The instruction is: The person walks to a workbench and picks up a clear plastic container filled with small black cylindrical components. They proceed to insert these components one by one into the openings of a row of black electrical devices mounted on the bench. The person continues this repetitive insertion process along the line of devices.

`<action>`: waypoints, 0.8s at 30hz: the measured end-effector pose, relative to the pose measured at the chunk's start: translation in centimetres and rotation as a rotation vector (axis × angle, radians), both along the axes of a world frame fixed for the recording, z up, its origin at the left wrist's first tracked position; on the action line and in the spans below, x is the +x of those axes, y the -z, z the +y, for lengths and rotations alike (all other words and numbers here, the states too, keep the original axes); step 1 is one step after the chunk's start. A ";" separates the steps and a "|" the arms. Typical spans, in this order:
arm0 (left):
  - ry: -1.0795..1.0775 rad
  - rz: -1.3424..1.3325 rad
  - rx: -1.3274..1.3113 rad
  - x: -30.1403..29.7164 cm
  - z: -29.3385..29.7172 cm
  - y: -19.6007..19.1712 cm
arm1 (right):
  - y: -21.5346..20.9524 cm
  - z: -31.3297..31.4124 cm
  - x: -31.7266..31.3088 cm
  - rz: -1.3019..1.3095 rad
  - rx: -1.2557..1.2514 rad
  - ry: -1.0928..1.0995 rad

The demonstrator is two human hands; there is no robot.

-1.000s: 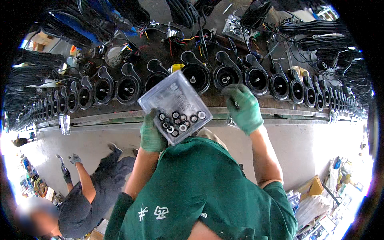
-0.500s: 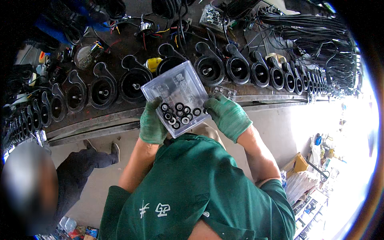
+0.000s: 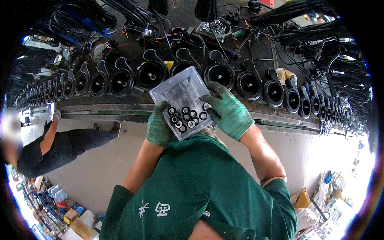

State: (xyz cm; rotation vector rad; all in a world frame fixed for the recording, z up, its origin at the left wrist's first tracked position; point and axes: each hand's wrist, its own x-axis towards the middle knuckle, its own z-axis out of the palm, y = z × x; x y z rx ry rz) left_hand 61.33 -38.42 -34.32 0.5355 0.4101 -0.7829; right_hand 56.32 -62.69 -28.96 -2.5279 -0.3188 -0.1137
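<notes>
Gloved hands at a clear box of black rings above a workbench.

The left hand [image 3: 159,127] is clamped on the tilted clear box [image 3: 182,100] at its lower left edge; the right hand [image 3: 229,111] has its fingers dipped in among the rings [image 3: 185,117]. Behind runs a dark bench [image 3: 160,110] lined with black round housings [image 3: 151,74] and cables [image 3: 320,36]. Pale floor [image 3: 96,168] lies below, where another person [image 3: 60,144] crouches at left; boxes [image 3: 80,224] sit lower left.

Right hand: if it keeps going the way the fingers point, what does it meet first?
Likely the small black rings in the clear plastic box; the right hand points left into it, fingertips apparently already at them. Depth is unclear.
</notes>
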 end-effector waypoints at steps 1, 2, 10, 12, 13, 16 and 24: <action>-0.009 0.023 -0.009 -0.6 -1.0 -0.1 | -0.3 -1.2 -0.6 0.044 0.002 -0.019; -0.018 0.003 -0.011 -1.2 -1.9 0.0 | 0.2 -2.4 -1.1 0.044 -0.078 -0.060; -0.118 -0.038 0.058 -5.2 -5.5 0.6 | 2.1 -6.0 -1.9 0.162 -0.289 -0.197; -0.114 -0.056 0.039 -5.7 -5.5 0.1 | 1.4 -5.8 -1.9 0.164 -0.253 -0.210; -0.110 -0.066 0.027 -5.9 -5.4 -0.1 | 1.3 -5.5 -1.9 0.182 -0.242 -0.212; -0.130 -0.081 0.079 -5.9 -4.6 -0.7 | 1.1 -4.6 -1.5 0.232 -0.226 -0.230; -0.205 -0.025 0.034 -4.6 -1.8 0.8 | 0.7 -5.3 0.8 0.229 0.431 0.155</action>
